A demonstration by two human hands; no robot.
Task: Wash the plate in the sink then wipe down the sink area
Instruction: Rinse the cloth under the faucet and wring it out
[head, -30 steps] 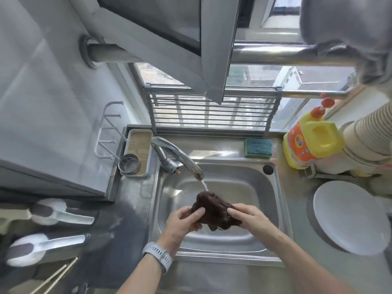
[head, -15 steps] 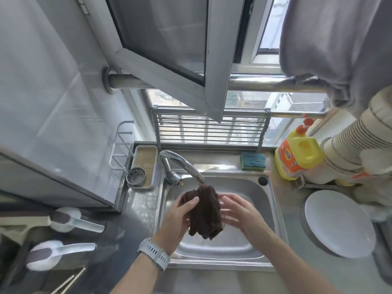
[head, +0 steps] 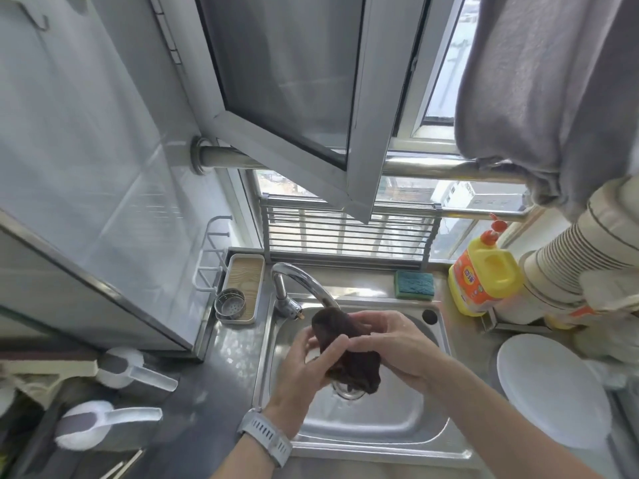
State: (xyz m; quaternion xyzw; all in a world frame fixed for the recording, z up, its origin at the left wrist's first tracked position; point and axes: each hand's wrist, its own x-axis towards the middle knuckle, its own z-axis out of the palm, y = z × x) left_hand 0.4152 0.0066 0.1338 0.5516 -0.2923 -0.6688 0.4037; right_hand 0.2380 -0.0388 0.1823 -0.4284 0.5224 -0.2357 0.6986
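Over the steel sink (head: 390, 430) both hands hold a dark brown cloth (head: 345, 354), bunched up just below the faucet (head: 304, 281). My left hand (head: 307, 371), with a grey watch on its wrist, grips the cloth's lower left part. My right hand (head: 390, 344) wraps its fingers round the upper right part. The faucet's spout end is hidden behind the cloth. A white plate (head: 553, 392) lies flat on the counter to the right of the sink.
A green sponge (head: 414, 285) lies behind the sink. A yellow detergent bottle (head: 484, 281) and stacked paper cups (head: 581, 261) stand at the right. A tray with a metal strainer (head: 230, 304) sits left of the faucet. Two white scoops (head: 131, 369) lie at the left. An open window sash (head: 311, 108) hangs overhead.
The cloth hung loosely from my left hand with the right hand open beside it; now both hands grip it bunched together. The view has tilted upward.
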